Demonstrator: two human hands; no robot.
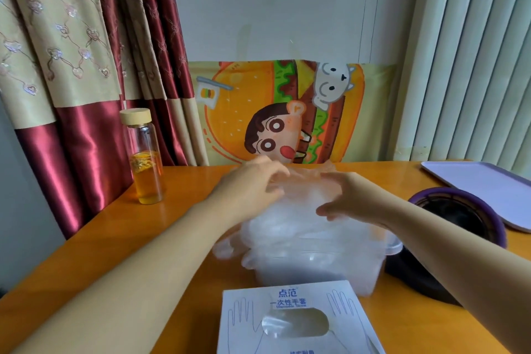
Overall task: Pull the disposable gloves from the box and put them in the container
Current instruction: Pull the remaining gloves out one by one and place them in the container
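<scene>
Both hands are over the heap of disposable gloves (287, 221), which overfills the clear plastic container (393, 247) directly beneath them. The left hand (253, 181) has its fingers bent onto the top of the heap; blur prevents confirming whether it pinches film. The right hand (344, 198) is spread, thumb apart, laid against the heap with nothing gripped. The glove box (287, 319) sits nearer the person than the hands, just beside the container, with one glove showing in its oval opening.

Assessment: the gloves are thin, very light, limp and slippery, and they spring up when released. They are best pinched at a loose fold or cuff and pressed down with flat palms. Glove fingers overhang the container rim below the left hand.

Clearance: a purple-rimmed dark vessel (459, 215) stands close under the right forearm. The table (115, 253) beyond the left hand is open as far as a glass bottle (145, 158).
</scene>
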